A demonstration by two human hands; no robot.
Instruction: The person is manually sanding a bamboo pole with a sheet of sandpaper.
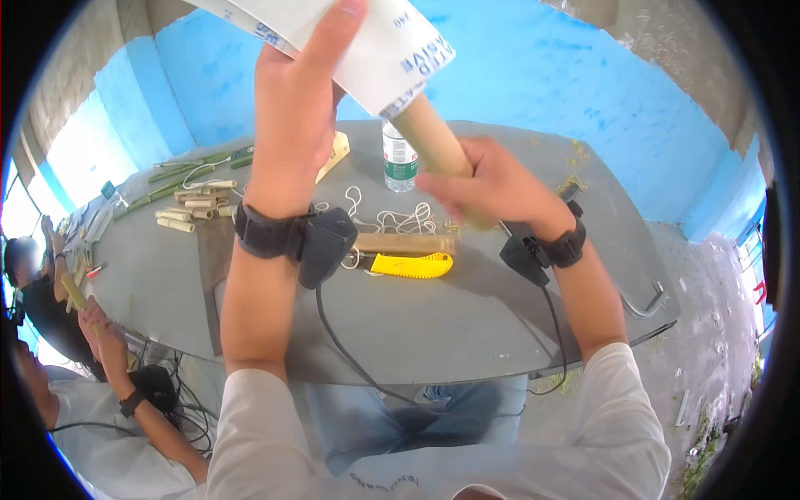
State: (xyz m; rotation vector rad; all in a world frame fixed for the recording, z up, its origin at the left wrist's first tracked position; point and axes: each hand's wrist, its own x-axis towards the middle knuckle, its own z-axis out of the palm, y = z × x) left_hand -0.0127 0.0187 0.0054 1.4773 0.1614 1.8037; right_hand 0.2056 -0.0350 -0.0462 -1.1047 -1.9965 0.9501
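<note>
Up at the top of the view, my left hand [293, 117] grips a folded sheet of sandpaper [387, 54], its white printed back outward and the thumb pressed on top. A pale bamboo tube [432, 137] slants out from under the sheet's lower corner; its upper end is hidden by the paper. Round the lower part of that tube, my right hand [500, 179] is closed. Below the hands, a yellow utility knife [412, 265] lies on the grey table [400, 325], alongside a brown length of bamboo [408, 242] and loose white string [404, 221].
A clear water bottle [400, 158] with a green-and-white label stands behind the tube. Short bamboo pieces [196, 200] and green stalks [171, 183] lie left. A bent metal rod [650, 302] rests near the right edge. Cables run from both wrist straps. Other people [100, 417] work at the left.
</note>
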